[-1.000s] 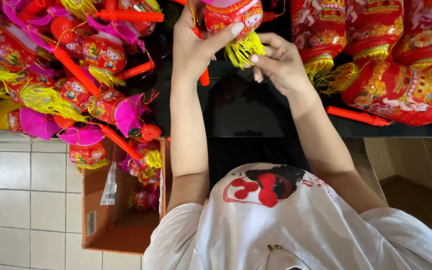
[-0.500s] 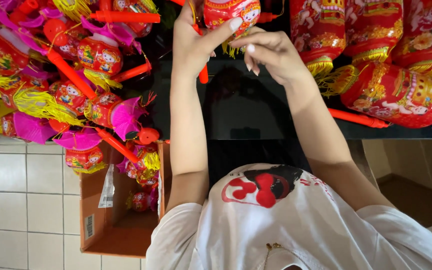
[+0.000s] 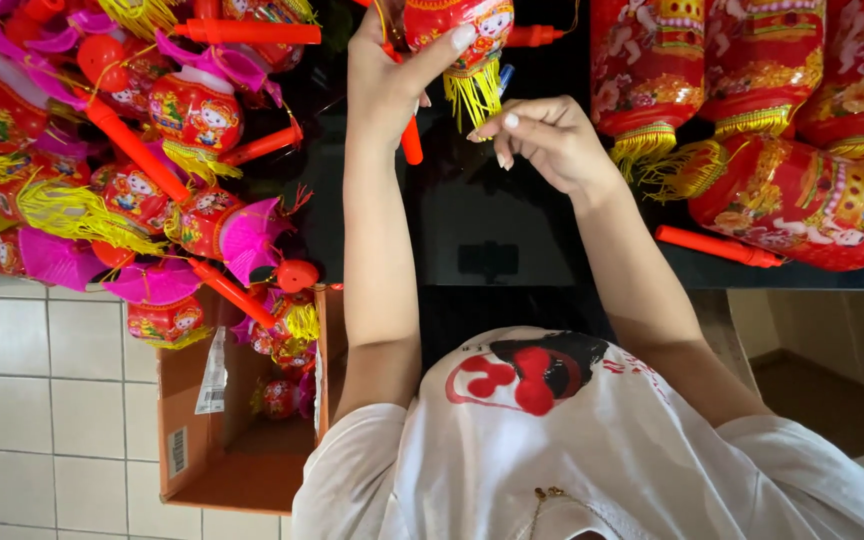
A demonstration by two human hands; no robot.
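Observation:
My left hand (image 3: 392, 75) grips a small red toy lantern (image 3: 457, 25) with a cartoon child print, held up over a black table (image 3: 492, 230). A yellow fringe (image 3: 472, 92) hangs from the lantern's bottom. My right hand (image 3: 547, 140) sits just below and to the right, its fingertips pinched together at the fringe's lower end. Behind my left hand an orange plastic stick (image 3: 411, 140) pokes down.
A heap of small red and pink lanterns (image 3: 152, 180) with orange sticks covers the table's left side. Larger red lanterns (image 3: 792, 190) lie at the right, with a loose orange stick (image 3: 717, 246). An open cardboard box (image 3: 242, 420) holding a few lanterns stands on the tiled floor (image 3: 42, 400).
Both hands have stayed at the lantern. My right hand's fingers have dropped slightly and closed to a pinch at the yellow fringe.

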